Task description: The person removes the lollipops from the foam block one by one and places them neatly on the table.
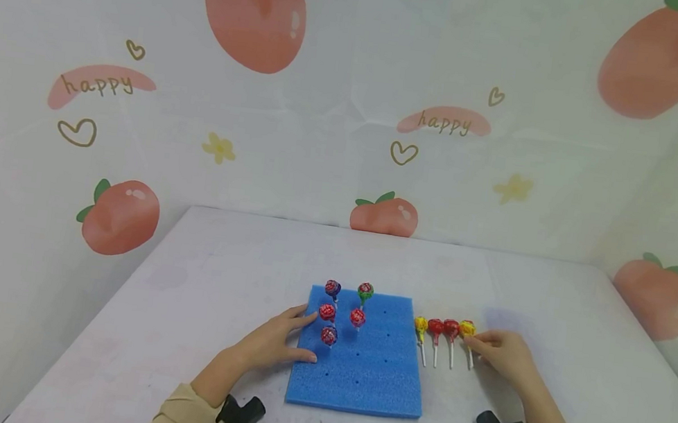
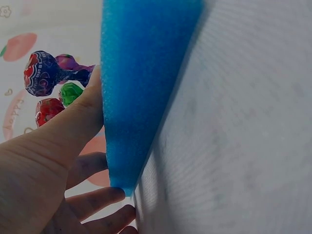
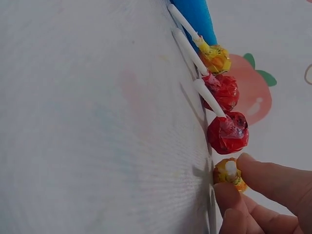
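A blue foam board (image 1: pixel 385 384) lies flat on the table, with several wrapped lollipops (image 1: pixel 329 336) standing upright in its left and middle parts. My left hand (image 1: pixel 274 340) rests against the board's left edge, fingers spread and the thumb over the top. To the right of the board, lollipops lie in a row: a yellow one (image 1: pixel 421 324), two red ones (image 3: pixel 228 132) and another yellow one (image 3: pixel 225 170) at the right end. My right hand (image 1: pixel 504 356) pinches that last yellow lollipop between thumb and forefinger, near where the stick meets the candy.
Small dark holes (image 1: pixel 357 354) dot the board's surface. The pale table (image 1: pixel 215 253) runs back to a white backdrop printed with peaches (image 1: pixel 384 215). A black wrist mount sits on each forearm, close above the table.
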`<state>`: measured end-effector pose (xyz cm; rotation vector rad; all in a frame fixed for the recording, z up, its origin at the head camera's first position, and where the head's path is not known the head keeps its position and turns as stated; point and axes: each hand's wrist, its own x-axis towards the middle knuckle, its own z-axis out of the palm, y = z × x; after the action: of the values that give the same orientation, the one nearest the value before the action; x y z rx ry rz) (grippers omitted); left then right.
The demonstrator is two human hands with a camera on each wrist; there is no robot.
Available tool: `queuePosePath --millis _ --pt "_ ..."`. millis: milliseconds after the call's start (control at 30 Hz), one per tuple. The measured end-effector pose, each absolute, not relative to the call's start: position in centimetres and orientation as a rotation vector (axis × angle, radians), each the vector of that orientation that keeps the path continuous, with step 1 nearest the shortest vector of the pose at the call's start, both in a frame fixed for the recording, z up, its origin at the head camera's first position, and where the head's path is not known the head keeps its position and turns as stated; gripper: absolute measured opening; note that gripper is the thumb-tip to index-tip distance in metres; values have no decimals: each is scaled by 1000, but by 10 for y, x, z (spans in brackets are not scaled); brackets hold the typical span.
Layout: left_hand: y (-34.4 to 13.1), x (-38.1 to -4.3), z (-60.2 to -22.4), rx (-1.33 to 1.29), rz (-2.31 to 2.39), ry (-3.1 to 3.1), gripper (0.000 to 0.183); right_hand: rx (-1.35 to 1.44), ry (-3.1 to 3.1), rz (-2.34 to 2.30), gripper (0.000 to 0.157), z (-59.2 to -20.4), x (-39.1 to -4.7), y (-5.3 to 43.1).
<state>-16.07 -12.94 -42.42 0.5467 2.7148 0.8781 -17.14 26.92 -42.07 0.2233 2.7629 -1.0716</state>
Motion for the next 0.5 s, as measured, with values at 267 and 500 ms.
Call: queuePosePath --millis 267,500 --pt "-129 -160 -424 543 865 2719 77 216 2785 -1058 44 -416 -170 271" --pt "-128 -160 -422 536 870 2720 77 230 2796 -1032 45 -406 -169 263"
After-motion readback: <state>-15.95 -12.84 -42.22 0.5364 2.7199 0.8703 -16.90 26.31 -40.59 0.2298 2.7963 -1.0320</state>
